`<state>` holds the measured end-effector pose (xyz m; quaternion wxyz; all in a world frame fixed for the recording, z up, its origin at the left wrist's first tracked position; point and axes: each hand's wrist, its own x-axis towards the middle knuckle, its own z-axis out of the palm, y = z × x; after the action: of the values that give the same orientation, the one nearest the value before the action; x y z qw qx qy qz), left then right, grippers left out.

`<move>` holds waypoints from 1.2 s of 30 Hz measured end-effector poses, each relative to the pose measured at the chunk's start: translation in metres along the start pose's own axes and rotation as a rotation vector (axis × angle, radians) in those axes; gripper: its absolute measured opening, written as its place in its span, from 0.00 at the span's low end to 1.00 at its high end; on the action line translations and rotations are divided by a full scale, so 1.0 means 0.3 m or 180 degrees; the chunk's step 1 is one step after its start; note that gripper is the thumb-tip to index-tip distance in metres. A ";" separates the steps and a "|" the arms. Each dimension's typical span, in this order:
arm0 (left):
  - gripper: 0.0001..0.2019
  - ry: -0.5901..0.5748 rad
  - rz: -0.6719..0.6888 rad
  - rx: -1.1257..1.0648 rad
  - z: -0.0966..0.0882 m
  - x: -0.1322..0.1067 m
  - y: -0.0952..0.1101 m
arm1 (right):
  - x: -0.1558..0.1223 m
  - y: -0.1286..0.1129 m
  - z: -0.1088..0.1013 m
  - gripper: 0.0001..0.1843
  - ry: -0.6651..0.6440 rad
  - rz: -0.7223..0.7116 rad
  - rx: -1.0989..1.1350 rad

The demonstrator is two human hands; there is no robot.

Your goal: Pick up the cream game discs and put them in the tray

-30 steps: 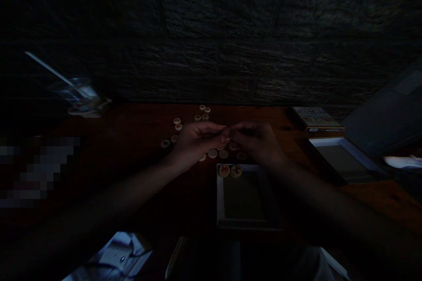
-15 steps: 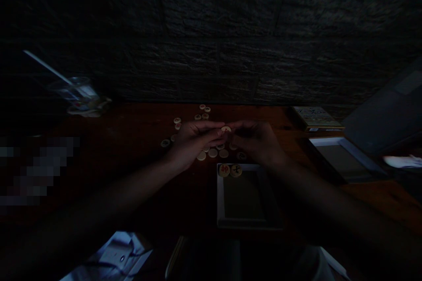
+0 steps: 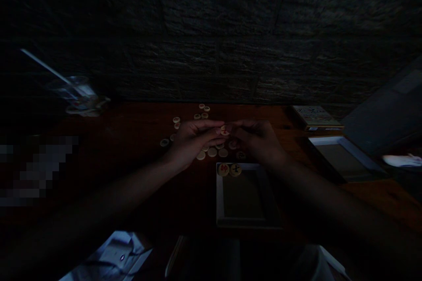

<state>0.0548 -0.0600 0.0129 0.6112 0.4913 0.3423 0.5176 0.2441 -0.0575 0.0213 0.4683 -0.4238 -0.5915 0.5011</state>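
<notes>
Between the fingertips of my left hand (image 3: 194, 140) and my right hand (image 3: 257, 140) is a round Chinese chess piece (image 3: 224, 130) with a red mark. Both hands are closed on it, held just above the table. Several loose pieces lie under and around the hands, among them a face-down piece (image 3: 212, 152) and a dark-marked piece (image 3: 164, 142) at the left. Below the hands stands a shallow open box (image 3: 220, 202). In its upper left corner sit a red-marked piece (image 3: 223, 169) and a black-marked piece (image 3: 235, 169), side by side.
A box lid or tray (image 3: 343, 158) and a flat printed box (image 3: 316, 116) lie on the wooden table at the right. At the far left stands a clear cup (image 3: 79, 92) with a straw (image 3: 44, 66). A dark stone wall (image 3: 214, 52) rises behind the table. The light is dim.
The held piece has tilted slightly between the fingers, and my right thumb has shifted up against it. The pieces in the box have not moved.
</notes>
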 end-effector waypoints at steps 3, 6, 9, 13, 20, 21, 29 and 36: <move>0.12 0.0046 -0.0033 -0.0035 0.002 0.001 0.003 | 0.003 0.005 -0.002 0.19 -0.0056 -0.0007 0.0021; 0.12 0.0057 -0.0025 -0.0070 0.003 0.001 0.006 | 0.004 0.011 -0.002 0.20 -0.0107 -0.0050 0.0084; 0.11 0.0096 -0.0051 -0.0079 0.005 0.000 0.010 | 0.003 0.014 -0.003 0.20 -0.0130 -0.0149 0.0133; 0.11 0.0086 -0.0074 -0.0059 0.006 -0.002 0.012 | 0.000 0.011 -0.004 0.17 -0.0154 -0.0344 0.0176; 0.16 -0.0190 0.0039 0.0038 -0.010 -0.005 -0.012 | 0.001 0.003 0.002 0.19 0.0033 -0.0066 0.0114; 0.17 -0.0205 0.0081 0.0089 -0.012 -0.005 -0.015 | 0.001 0.002 0.002 0.19 0.0035 -0.0030 0.0131; 0.13 0.0078 0.0133 0.0269 0.001 -0.006 -0.007 | -0.006 0.003 0.006 0.14 -0.0122 -0.0155 0.0071; 0.09 -0.0017 0.0177 0.0213 0.007 -0.010 -0.001 | -0.007 0.007 0.006 0.17 -0.0097 -0.0223 0.0051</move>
<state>0.0561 -0.0636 0.0129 0.5806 0.5222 0.3440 0.5213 0.2428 -0.0598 0.0188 0.4798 -0.3914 -0.6091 0.4956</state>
